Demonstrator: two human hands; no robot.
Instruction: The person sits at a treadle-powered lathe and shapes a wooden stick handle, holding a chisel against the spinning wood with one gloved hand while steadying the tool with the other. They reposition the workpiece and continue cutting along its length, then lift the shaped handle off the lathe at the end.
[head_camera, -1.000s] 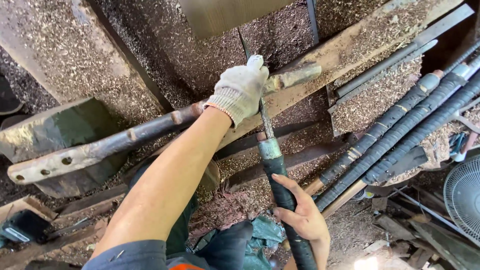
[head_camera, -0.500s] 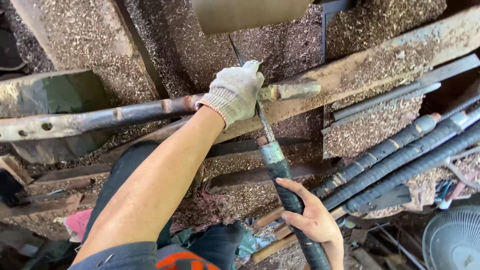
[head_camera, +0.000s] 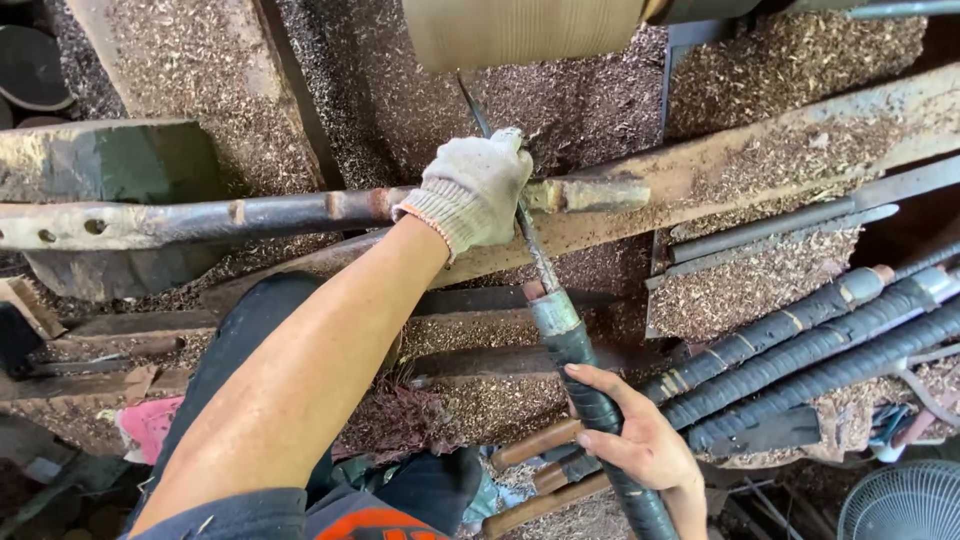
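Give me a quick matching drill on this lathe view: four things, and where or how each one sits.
1 left hand
2 right hand
3 workpiece
4 spare tools

A bare, gripping wrapped handle
B top, pale cylinder
C gloved, on the rest bar
D lying at right

Pairs: 1-C, 2-A, 3-B, 4-D

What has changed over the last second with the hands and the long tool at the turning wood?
Little: the view slid, so the spinning wooden piece shows more at the top. The gloved left hand still presses the tool's blade on the metal rest bar; the bare right hand still grips the black-wrapped handle.
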